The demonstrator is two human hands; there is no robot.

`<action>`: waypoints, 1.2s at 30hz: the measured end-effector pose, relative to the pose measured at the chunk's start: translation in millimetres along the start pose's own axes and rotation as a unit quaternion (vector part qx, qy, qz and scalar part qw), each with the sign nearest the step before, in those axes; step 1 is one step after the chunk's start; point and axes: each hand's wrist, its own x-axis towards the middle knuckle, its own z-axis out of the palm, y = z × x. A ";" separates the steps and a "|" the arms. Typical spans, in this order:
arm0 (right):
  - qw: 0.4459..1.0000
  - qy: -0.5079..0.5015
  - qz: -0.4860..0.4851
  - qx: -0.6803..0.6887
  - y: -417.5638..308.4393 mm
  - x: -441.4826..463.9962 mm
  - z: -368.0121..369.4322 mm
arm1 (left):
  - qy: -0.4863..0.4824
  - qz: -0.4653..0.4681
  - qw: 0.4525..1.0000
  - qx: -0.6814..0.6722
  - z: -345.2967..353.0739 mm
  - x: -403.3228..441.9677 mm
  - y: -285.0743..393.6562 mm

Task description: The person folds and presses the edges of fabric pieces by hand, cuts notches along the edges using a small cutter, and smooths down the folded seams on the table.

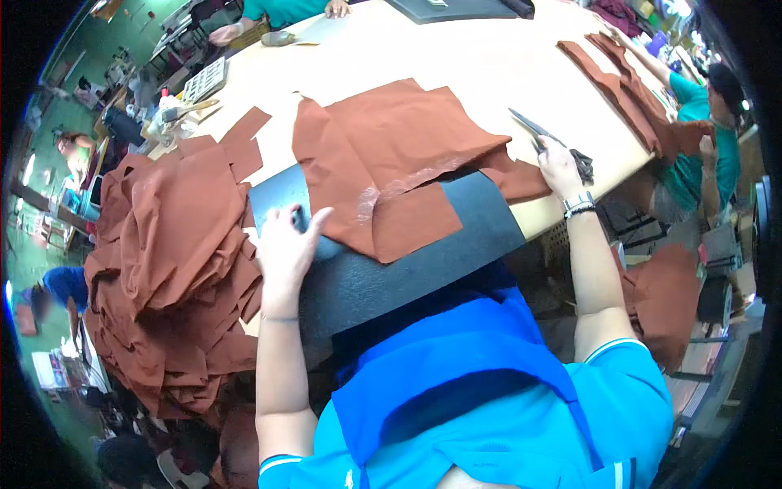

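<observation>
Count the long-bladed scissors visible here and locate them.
1: scissors on the pale tabletop, at the right hand. Others may be hidden under the brown cloth.

- Dark object (300, 218) at the left hand (283, 251): too small to identify (held or not, unclear).
- Scissors (528, 123): partly hidden by the right hand (559, 169).
- Person in green (285, 10): cut by the top edge.

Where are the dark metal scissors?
In the head view, the scissors are at the right hand, right of the rust-brown fabric, over the pale tabletop.
</observation>
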 end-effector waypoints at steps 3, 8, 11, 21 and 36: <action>0.963 -0.049 0.230 0.132 -57.0 13.8 -37.9 | 0.031 0.092 0.994 -0.050 32.5 13.0 7.1; 0.893 -0.091 0.111 0.426 -144.2 4.6 -20.3 | -0.056 -0.003 0.905 -0.421 72.4 26.0 0.5; 0.951 -0.061 -0.154 0.261 -210.1 -0.4 -17.4 | -0.096 -0.186 0.648 -0.732 29.7 11.8 28.2; 0.975 -0.012 -0.198 0.097 -226.2 39.1 81.4 | -0.273 -0.209 0.496 -0.797 39.1 16.1 -1.2; 0.579 -0.428 0.192 0.667 -293.0 -12.4 24.9 | -0.171 -0.146 0.602 -0.766 41.0 24.1 1.7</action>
